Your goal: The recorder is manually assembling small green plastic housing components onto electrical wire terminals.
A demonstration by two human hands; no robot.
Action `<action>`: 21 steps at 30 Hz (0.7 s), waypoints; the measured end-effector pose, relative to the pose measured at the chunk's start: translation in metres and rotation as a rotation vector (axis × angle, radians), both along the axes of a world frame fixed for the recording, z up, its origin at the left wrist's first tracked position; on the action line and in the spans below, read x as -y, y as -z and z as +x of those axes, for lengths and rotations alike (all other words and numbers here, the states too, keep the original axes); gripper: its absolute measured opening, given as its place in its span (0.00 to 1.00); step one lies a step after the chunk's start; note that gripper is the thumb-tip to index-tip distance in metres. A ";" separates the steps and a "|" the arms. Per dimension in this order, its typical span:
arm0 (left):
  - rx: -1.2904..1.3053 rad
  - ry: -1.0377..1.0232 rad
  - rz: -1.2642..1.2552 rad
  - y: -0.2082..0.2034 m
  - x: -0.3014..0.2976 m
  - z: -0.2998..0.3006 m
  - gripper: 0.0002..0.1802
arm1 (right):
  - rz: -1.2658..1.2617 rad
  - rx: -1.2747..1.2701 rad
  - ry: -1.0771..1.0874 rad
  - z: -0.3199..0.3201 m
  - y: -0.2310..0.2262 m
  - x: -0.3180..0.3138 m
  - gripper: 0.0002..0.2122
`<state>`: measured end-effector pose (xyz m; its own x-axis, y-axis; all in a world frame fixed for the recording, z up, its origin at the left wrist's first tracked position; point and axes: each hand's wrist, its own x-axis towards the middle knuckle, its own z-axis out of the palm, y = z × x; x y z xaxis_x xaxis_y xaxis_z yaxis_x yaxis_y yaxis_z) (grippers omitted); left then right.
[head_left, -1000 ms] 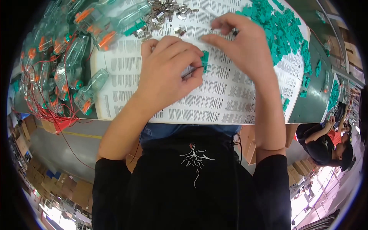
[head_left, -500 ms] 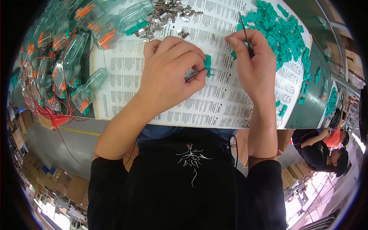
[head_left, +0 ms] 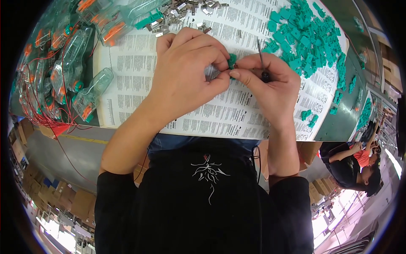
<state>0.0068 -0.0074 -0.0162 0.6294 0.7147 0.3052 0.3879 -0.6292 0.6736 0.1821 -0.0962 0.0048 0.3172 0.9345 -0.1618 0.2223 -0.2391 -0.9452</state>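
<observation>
My left hand (head_left: 186, 74) is closed in a pinch on a small green plastic part (head_left: 232, 60), most of it hidden by the fingers. Against that part, the thumb and forefinger of my right hand (head_left: 268, 82) come together, perhaps with something tiny between them that I cannot make out. Tucked in the right hand's other fingers is a thin pointed dark tool (head_left: 260, 55), its shaft sticking up away from me; its kind is unclear. Both hands are over a sheet of printed paper (head_left: 198, 127) on the table.
Many loose green plastic parts (head_left: 304, 38) are heaped at the far right. Small metal pieces (head_left: 182, 12) lie at the far middle. Clear green housings (head_left: 63, 63) with orange parts and red wires (head_left: 46, 118) crowd the left. Another person (head_left: 347, 163) is at the right.
My right hand has moved left and down to meet the left hand at the green part, carrying the pointed tool along. The left hand stays nearly in place, its grip kept.
</observation>
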 end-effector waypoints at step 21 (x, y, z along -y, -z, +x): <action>0.006 -0.009 0.021 0.001 0.000 0.001 0.09 | 0.085 -0.075 -0.075 0.004 0.004 0.001 0.09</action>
